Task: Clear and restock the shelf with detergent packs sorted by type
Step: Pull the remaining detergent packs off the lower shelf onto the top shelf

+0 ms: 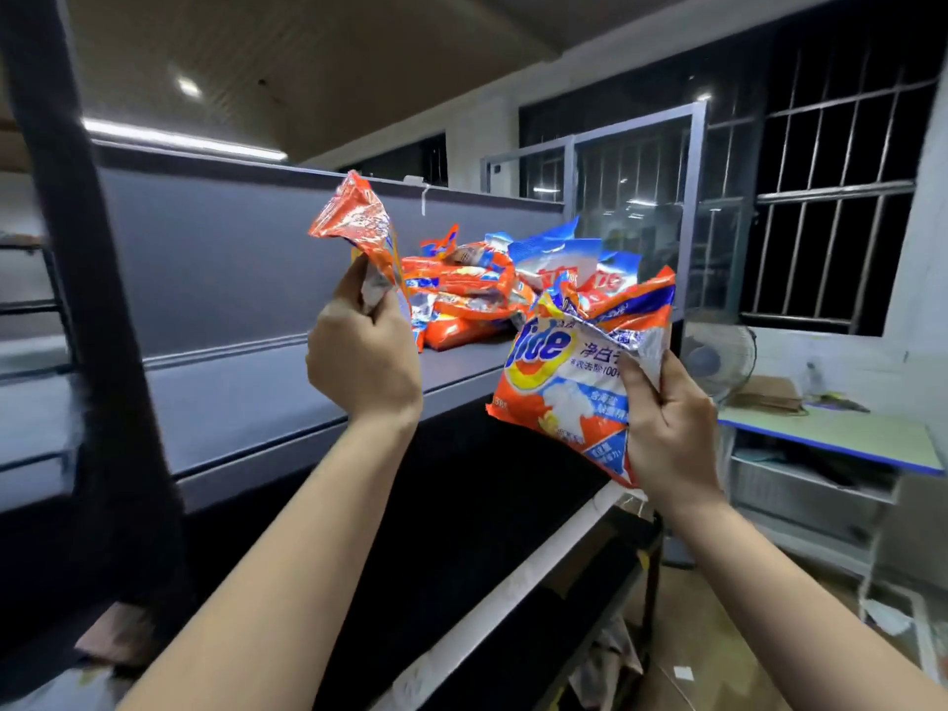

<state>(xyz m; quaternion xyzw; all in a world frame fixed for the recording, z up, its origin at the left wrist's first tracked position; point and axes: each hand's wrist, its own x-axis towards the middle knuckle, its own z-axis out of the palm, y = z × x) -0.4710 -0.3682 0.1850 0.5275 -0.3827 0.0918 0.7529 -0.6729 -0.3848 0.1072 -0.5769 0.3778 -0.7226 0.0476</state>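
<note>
My left hand (361,354) grips an orange detergent pack (359,223) by its crumpled end and holds it up above the grey shelf (215,397). An orange and white Tide pack (579,372) hangs in front of the shelf's right end, pinched at its corner by my right hand (667,428). Further back on the shelf lies a pile of orange packs (461,295), with blue and white packs (559,254) behind it to the right.
A dark upright post (77,300) of the rack stands at the left. A lower shelf edge (513,582) runs below my arms. To the right are a fan (718,359), a blue-edged table (841,433) and barred windows (831,197).
</note>
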